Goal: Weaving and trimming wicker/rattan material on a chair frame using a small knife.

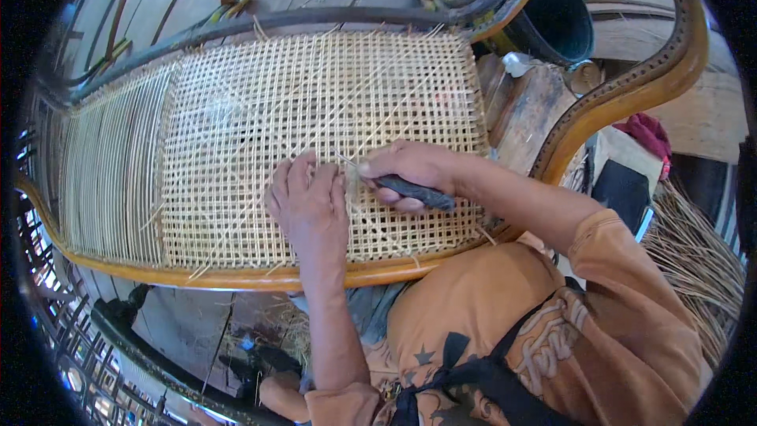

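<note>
A woven cane panel [229, 205] in an open lattice spans a curved wooden furniture frame [371, 274]. My right hand [410, 167] grips an awl [418, 192] by its dark handle. The thin metal tip points left, close to the weave beside my left fingers. My left hand [311, 205] rests on the weave, fingers bent and slightly apart, fingertips on the strands. Whether a strand lies under those fingertips cannot be seen. Several pale diagonal strands cross the lattice. At the left end, a section of parallel strands [110, 166] has no cross weave.
The frame's curved arm [670, 79], dotted with holes, rises at the right. Behind it stands a dark bucket [560, 20]. A bundle of loose cane strips [694, 244] lies at far right, near a red cloth [646, 134]. Another dark frame [158, 363] stands at lower left.
</note>
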Tool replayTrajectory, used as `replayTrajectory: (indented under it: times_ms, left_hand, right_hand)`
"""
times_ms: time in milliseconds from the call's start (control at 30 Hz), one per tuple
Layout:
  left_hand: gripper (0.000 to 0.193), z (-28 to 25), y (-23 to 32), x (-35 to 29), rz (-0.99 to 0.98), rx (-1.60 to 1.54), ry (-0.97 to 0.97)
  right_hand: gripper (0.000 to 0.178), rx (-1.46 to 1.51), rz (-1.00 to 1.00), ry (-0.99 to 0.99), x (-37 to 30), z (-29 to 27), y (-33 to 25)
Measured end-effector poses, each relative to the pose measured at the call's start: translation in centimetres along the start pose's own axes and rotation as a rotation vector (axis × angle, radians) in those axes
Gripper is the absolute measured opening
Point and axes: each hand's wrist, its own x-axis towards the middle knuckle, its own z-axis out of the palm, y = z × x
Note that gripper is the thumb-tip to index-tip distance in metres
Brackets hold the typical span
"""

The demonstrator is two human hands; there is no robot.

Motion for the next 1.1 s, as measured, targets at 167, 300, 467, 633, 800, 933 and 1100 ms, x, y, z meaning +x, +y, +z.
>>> replayTrajectory:
  times_ms: [167,300,467,633,800,933,1100]
  left_hand:
    - [0.011,0.6,-0.2,0.4,-0.037,-0.08,-0.047]
    - [0.008,0.2,0.1,0.8,-0.086,-0.091,-0.048]
    - [0.007,0.9,-0.6,0.6,-0.05,-0.174,0.056]
    - [0.007,0.4,-0.6,0.4,-0.105,-0.163,0.022]
    - [0.006,0.6,-0.6,0.5,-0.089,-0.19,0.029]
    - [0.007,0.7,-0.7,0.4,-0.099,-0.184,0.031]
    - [0.007,1.0,-0.8,0.3,-0.098,-0.181,0.026]
  right_hand:
    - [0.028,-0.689,-0.281,0.389,-2.9,0.6,-6.5]
    - [0.031,-1.793,-0.326,1.036,-5.4,-10.0,-9.4]
    - [0.03,-1.753,0.335,1.153,-6.1,-12.3,-12.3]
    - [0.027,-1.844,0.273,1.224,-5.7,-13.1,-12.0]
    - [0.024,-1.949,0.275,1.219,-6.9,-16.3,-12.3]
    - [0.024,-2.014,0.466,0.911,-6.6,-17.4,-12.9]
    - [0.025,-1.789,0.563,0.795,-6.1,-16.7,-13.4]
